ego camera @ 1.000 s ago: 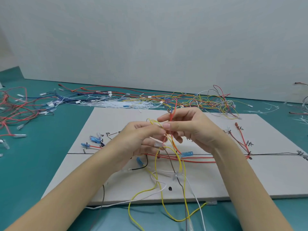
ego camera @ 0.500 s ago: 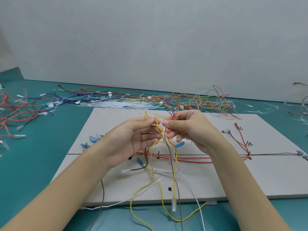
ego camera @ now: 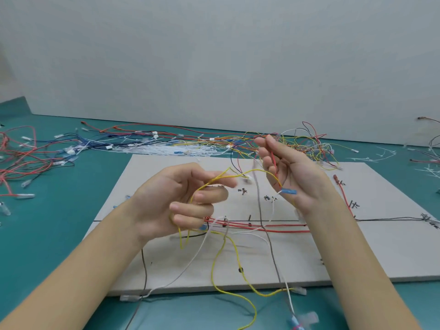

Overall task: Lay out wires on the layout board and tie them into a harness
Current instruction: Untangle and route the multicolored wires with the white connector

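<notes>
Both hands are lifted above the white layout board, which lies flat on the teal table. The left hand has its fingers curled round a yellow wire that loops through them and trails down past the board's front edge. The right hand, held higher and a little apart from the left, pinches a thin red wire between thumb and fingers, the wire running down across the palm. A blue connector sits at the heel of that palm, with a white wire hanging below it; whether the hand actually grips the connector I cannot tell. On the board, several red wires run side by side along a black drawn line, and a grey wire crosses them going from back to front. Another red wire lies slanted on the board's right part, beside some black handwritten marks. Behind the board, along the wall, stretches a long tangle of loose wires in red, blue, yellow and white, and a second heap of mostly red wires spreads over the table at the far left
</notes>
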`<state>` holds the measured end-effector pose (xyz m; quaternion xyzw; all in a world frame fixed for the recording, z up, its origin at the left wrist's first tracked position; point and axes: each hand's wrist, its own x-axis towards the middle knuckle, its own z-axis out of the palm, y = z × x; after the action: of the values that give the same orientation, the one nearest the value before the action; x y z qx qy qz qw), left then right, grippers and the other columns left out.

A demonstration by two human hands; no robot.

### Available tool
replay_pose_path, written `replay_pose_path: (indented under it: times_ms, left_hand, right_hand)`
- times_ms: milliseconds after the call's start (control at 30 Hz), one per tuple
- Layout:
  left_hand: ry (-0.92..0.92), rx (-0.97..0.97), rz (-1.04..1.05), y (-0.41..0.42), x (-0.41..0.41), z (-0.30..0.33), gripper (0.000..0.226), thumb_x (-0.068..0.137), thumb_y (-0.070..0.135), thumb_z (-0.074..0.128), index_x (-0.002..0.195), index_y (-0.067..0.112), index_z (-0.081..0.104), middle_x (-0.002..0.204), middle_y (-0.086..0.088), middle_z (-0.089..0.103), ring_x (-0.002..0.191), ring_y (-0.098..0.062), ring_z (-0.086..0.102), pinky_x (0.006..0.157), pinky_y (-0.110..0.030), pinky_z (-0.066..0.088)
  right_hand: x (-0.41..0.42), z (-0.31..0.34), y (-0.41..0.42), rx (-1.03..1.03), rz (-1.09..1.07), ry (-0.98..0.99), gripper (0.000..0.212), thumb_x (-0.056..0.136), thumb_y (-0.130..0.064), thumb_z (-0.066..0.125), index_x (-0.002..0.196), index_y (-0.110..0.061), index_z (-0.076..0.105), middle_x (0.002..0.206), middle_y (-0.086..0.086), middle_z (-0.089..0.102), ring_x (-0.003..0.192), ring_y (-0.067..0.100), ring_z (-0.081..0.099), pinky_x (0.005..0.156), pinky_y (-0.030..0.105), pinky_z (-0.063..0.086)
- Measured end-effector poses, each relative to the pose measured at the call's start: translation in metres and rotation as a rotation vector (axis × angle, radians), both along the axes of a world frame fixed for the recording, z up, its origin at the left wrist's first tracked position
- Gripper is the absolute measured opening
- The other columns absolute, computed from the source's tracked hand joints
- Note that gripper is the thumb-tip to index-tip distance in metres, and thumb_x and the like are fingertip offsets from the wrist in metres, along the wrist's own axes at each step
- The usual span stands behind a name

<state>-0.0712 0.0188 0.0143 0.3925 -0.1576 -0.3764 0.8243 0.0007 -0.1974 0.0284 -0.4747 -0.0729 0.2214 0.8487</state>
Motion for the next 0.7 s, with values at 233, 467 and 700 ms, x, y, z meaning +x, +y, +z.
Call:
replay_pose_path:
  times_ms: [233, 467, 700]
  left_hand:
    - [-0.193, 0.16, 0.093, -0.009, -0.001, -0.006, 0.042, 0.084, 0.019, 0.045, 0.115, 0.01, 0.071, 0.114, -0.006, 0.069, 0.073, -0.012, 0.064, 0.051, -0.017, 0.049]
    - [-0.162, 0.086, -0.011, -0.015, -0.001, -0.008, 0.048, 0.088, 0.013, 0.039, 0.132, 0.005, 0.058, 0.14, -0.01, 0.055, 0.114, -0.024, 0.063, 0.078, -0.027, 0.055]
    - [-0.176, 0.045, -0.16, -0.015, 0.001, -0.014, 0.05, 0.09, 0.008, 0.036, 0.137, 0.0, 0.05, 0.14, -0.016, 0.053, 0.097, -0.022, 0.065, 0.078, -0.024, 0.051]
  right_hand:
    - [-0.01, -0.002, 0.009, -0.127, 0.109, -0.211, 0.024, 0.082, -0.029, 0.064, 0.1, -0.02, 0.077, 0.117, 0.001, 0.071, 0.082, 0.013, 0.073, 0.051, 0.014, 0.053]
    - [-0.014, -0.011, 0.024, -0.236, 0.156, -0.249, 0.024, 0.083, -0.027, 0.064, 0.102, -0.021, 0.076, 0.116, 0.0, 0.071, 0.072, 0.01, 0.063, 0.062, 0.021, 0.053]
    - [-0.008, -0.014, 0.018, -0.29, 0.13, -0.294, 0.016, 0.078, -0.019, 0.069, 0.088, -0.012, 0.079, 0.095, 0.005, 0.075, 0.046, 0.005, 0.056, 0.045, 0.015, 0.044]
